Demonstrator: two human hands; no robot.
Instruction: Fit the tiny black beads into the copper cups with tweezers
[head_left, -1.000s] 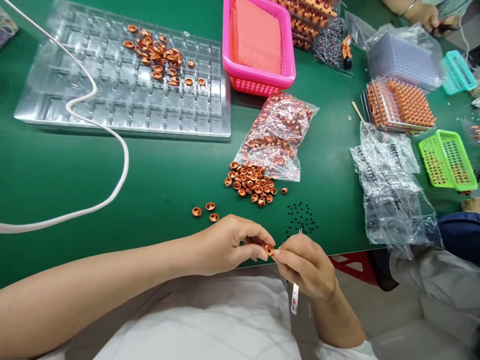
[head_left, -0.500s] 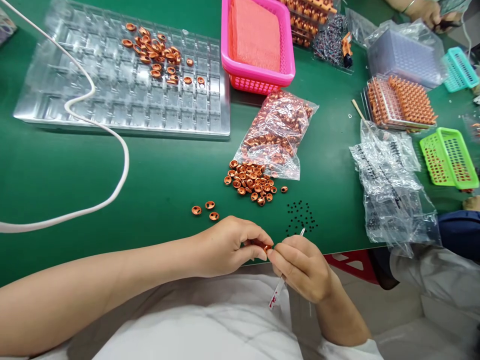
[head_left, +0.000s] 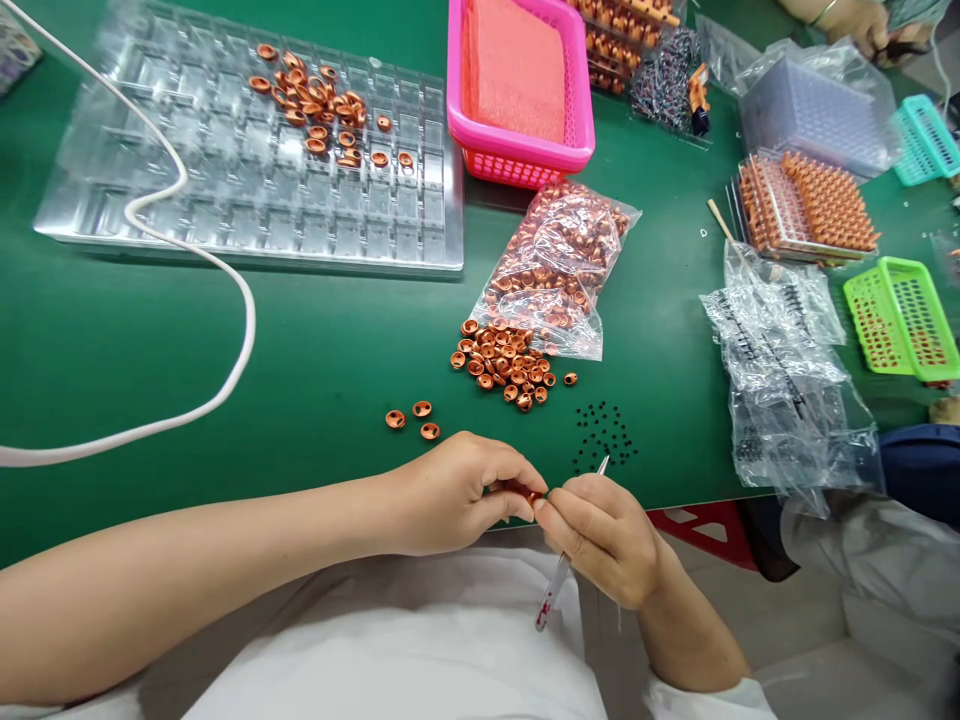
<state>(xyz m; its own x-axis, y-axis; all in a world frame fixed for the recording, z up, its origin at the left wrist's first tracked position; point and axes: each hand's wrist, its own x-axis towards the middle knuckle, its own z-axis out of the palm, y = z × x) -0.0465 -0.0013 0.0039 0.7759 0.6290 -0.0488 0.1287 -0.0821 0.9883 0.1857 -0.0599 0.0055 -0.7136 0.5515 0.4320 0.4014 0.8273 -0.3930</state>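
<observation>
Between the fingertips of my left hand (head_left: pixel 457 495) is a small copper-coloured cup-shaped piece (head_left: pixel 534 497), mostly hidden by the fingers. My right hand (head_left: pixel 604 535) is closed, its thumb and forefinger touching that same piece. Tucked through the right hand are slim metal tweezers (head_left: pixel 553 592), the pointed tip up past the knuckles and the red-marked end hanging below. Just beyond the right hand lie scattered tiny black dots (head_left: pixel 604 430). Three loose copper cups (head_left: pixel 422 409) rest left of a heap of similar cups (head_left: pixel 506 362).
A clear bag of copper pieces (head_left: pixel 559 255) lies behind the heap. Farther back are a pink basket (head_left: pixel 521 155) and a clear compartment tray (head_left: pixel 300 215). A white cable (head_left: pixel 244 345) curves at left. Plastic bags (head_left: pixel 795 400) and a green basket (head_left: pixel 900 315) stand right. Another person's hand (head_left: pixel 859 25) is far right.
The tweezers' lower end has turned slightly within my right hand. Both hands stay together at the copper piece, and the view has shifted a little.
</observation>
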